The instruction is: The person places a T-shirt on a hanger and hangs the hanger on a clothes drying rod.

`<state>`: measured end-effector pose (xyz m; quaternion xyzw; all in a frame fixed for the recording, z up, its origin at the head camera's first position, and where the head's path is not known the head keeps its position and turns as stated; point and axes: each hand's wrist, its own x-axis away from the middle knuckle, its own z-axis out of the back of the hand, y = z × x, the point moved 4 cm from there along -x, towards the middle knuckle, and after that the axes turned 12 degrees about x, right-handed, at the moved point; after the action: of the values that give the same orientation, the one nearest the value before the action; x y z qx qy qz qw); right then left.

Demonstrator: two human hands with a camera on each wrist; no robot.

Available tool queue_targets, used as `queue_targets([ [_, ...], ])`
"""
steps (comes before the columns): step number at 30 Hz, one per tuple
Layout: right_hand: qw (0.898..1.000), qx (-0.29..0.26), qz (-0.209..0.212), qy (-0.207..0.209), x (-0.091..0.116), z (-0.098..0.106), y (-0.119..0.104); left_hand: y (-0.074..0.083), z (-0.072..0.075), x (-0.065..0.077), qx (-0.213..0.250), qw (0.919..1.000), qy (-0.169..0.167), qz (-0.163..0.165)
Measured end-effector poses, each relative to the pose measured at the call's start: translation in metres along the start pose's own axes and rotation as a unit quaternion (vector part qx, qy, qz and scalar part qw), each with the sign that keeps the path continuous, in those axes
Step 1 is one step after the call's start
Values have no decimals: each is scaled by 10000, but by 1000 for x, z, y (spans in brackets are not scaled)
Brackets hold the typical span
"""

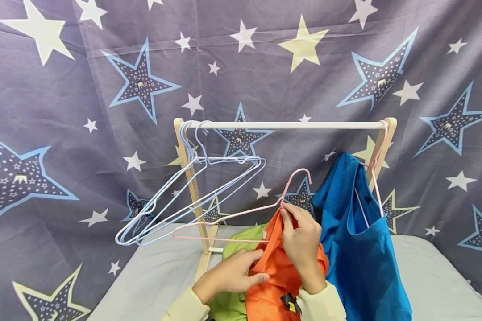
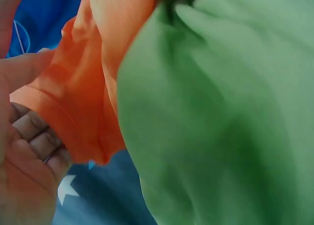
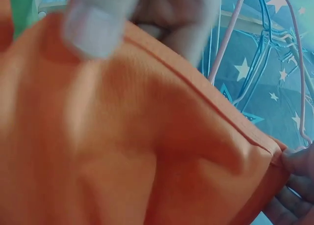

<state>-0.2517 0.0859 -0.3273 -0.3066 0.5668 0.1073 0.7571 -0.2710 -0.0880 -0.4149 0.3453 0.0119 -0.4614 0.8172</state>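
My right hand (image 1: 303,232) pinches the neckline of an orange shirt (image 1: 277,276) just below the hook of a pink hanger (image 1: 241,211). The hanger's left arm sticks out of the neck opening, while its right side is hidden behind the shirt and hand. Lower down on the left, my left hand (image 1: 237,272) holds the edge of the neckline, with fingers tucked under the cloth in the left wrist view. Orange cloth (image 3: 113,161) fills much of the right wrist view. Behind and below the orange shirt lies a green garment (image 2: 211,112).
A rack with a white rail (image 1: 289,125) stands ahead. Several pale blue hangers (image 1: 201,178) hang at its left end. A blue shirt (image 1: 357,249) hangs on another pink hanger (image 1: 375,174) at the right end. The grey-covered surface (image 1: 144,276) meets a star-patterned curtain (image 1: 265,80).
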Motion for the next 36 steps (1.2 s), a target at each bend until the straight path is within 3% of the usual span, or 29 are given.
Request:
queue_targets([
  [6, 9997, -63, -240, 18, -3, 5, 6, -4, 11, 8, -596, 9982, 62, 93],
  [10, 9993, -95, -347, 51, -4, 6, 11, -3, 22, 14, -679, 9976, 123, 68],
  [14, 9991, -126, -395, 97, -5, 8, 15, 0, 36, 22, -780, 9963, 353, 40],
  [16, 9991, -92, -413, 65, -5, 8, 17, 4, 44, 28, -859, 9947, 538, -152],
  [19, 9991, -31, -420, 80, -5, 9, 20, 12, 57, 37, -1063, 9895, 868, -456],
  [26, 9990, 60, -413, 151, -7, 10, 27, 34, 88, 56, -1628, 9685, 1599, -998],
  [36, 9993, 68, -358, 27, -3, 5, 30, 54, 116, 73, -1916, 9524, 1939, -1364],
])
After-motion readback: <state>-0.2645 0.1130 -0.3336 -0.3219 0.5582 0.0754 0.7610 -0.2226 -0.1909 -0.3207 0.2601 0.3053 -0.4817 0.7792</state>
